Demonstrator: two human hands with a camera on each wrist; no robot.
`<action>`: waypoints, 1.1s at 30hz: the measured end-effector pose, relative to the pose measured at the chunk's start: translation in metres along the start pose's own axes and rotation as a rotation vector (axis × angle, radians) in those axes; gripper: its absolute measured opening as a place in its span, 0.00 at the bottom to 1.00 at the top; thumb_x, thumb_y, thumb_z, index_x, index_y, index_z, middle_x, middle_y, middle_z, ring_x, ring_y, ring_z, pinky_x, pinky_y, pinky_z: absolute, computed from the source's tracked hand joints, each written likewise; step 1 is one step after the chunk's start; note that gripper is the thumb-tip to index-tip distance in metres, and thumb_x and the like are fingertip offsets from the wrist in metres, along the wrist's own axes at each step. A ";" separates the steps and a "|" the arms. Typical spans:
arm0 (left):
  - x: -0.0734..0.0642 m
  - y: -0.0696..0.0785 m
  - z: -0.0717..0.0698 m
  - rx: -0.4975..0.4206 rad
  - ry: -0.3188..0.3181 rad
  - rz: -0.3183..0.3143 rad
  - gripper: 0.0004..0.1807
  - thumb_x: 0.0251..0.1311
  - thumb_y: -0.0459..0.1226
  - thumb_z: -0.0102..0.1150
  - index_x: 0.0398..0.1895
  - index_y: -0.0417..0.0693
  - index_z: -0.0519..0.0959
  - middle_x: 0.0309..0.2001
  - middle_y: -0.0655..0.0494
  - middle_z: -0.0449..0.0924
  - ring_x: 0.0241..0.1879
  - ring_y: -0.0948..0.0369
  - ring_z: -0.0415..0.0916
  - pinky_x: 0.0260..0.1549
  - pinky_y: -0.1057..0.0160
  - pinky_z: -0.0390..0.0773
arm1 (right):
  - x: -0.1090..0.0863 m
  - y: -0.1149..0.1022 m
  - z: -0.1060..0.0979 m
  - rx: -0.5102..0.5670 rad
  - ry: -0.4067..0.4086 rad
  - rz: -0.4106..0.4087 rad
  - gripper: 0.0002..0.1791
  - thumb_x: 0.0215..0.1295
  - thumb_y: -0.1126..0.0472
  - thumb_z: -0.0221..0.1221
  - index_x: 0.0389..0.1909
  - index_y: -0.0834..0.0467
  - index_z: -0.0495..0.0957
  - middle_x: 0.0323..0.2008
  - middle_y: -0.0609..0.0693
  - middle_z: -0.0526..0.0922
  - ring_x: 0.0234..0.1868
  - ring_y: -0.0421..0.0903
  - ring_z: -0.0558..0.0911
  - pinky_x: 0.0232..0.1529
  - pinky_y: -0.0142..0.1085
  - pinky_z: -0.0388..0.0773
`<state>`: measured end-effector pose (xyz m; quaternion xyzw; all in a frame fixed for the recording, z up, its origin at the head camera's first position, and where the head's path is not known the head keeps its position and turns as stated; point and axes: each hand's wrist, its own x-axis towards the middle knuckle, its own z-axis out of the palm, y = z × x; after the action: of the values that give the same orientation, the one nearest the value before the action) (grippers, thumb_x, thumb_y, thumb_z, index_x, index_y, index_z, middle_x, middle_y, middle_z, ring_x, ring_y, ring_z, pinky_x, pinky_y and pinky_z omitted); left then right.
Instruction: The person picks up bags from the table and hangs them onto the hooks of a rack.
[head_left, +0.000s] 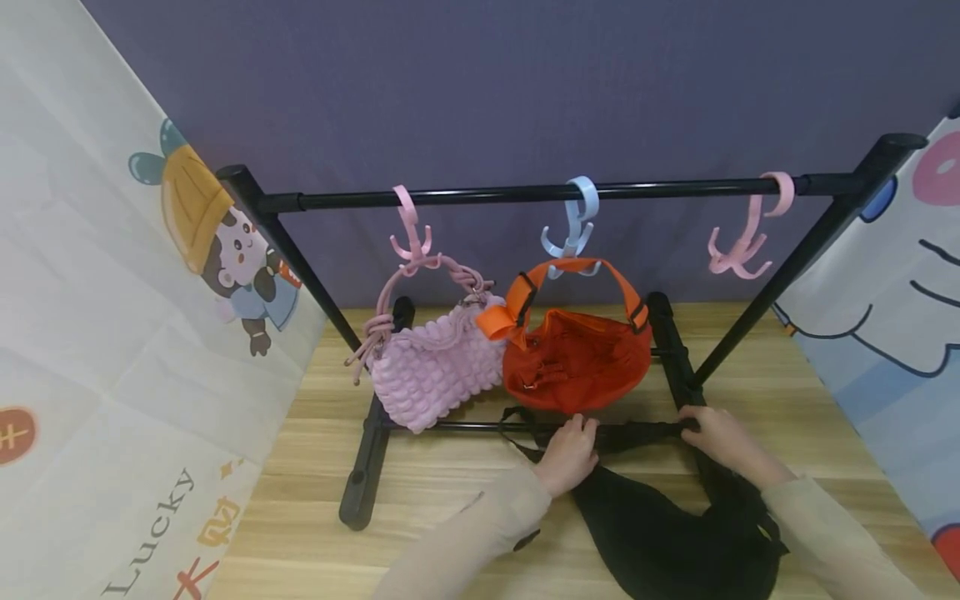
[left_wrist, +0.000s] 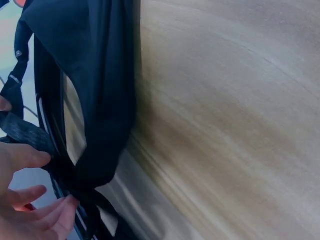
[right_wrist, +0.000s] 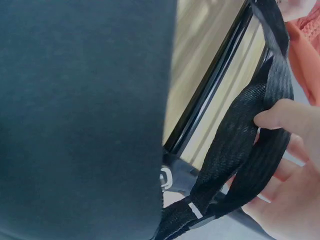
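Note:
A black cloth bag (head_left: pixel 667 537) lies on the wooden table toward the front right, its body sagging over one foot of the rack. Its webbing strap (head_left: pixel 637 436) stretches between both hands along the lower rail. My left hand (head_left: pixel 567 454) grips the strap near the bag's left end; in the left wrist view its thumb and fingers close about the strap (left_wrist: pixel 27 132). My right hand (head_left: pixel 720 446) holds the strap's other end beside the rack's right leg. In the right wrist view, the thumb presses on the doubled webbing (right_wrist: pixel 240 125), with fingers behind it.
A black rack (head_left: pixel 480 196) stands behind the hands. From its bar hang a pink hook (head_left: pixel 411 229) with a lilac puffy bag (head_left: pixel 442 367), a blue hook (head_left: pixel 573 221) with an orange-red bag (head_left: pixel 577 362), and another pink hook (head_left: pixel 744 237) on the right without a bag.

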<state>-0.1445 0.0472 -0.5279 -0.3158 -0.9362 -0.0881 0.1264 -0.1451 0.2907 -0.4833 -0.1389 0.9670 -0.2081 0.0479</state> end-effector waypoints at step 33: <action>0.010 -0.010 -0.029 -0.309 -0.192 -0.032 0.15 0.51 0.37 0.57 0.42 0.42 0.75 0.40 0.53 0.79 0.40 0.61 0.76 0.38 0.68 0.72 | 0.001 -0.025 -0.023 0.146 -0.023 -0.039 0.05 0.50 0.65 0.56 0.26 0.58 0.69 0.28 0.53 0.79 0.30 0.48 0.77 0.25 0.35 0.68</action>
<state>-0.1529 0.0377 -0.4982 -0.3233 -0.9243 -0.2024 -0.0151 -0.1427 0.2773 -0.4520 -0.1564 0.9457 -0.2775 0.0647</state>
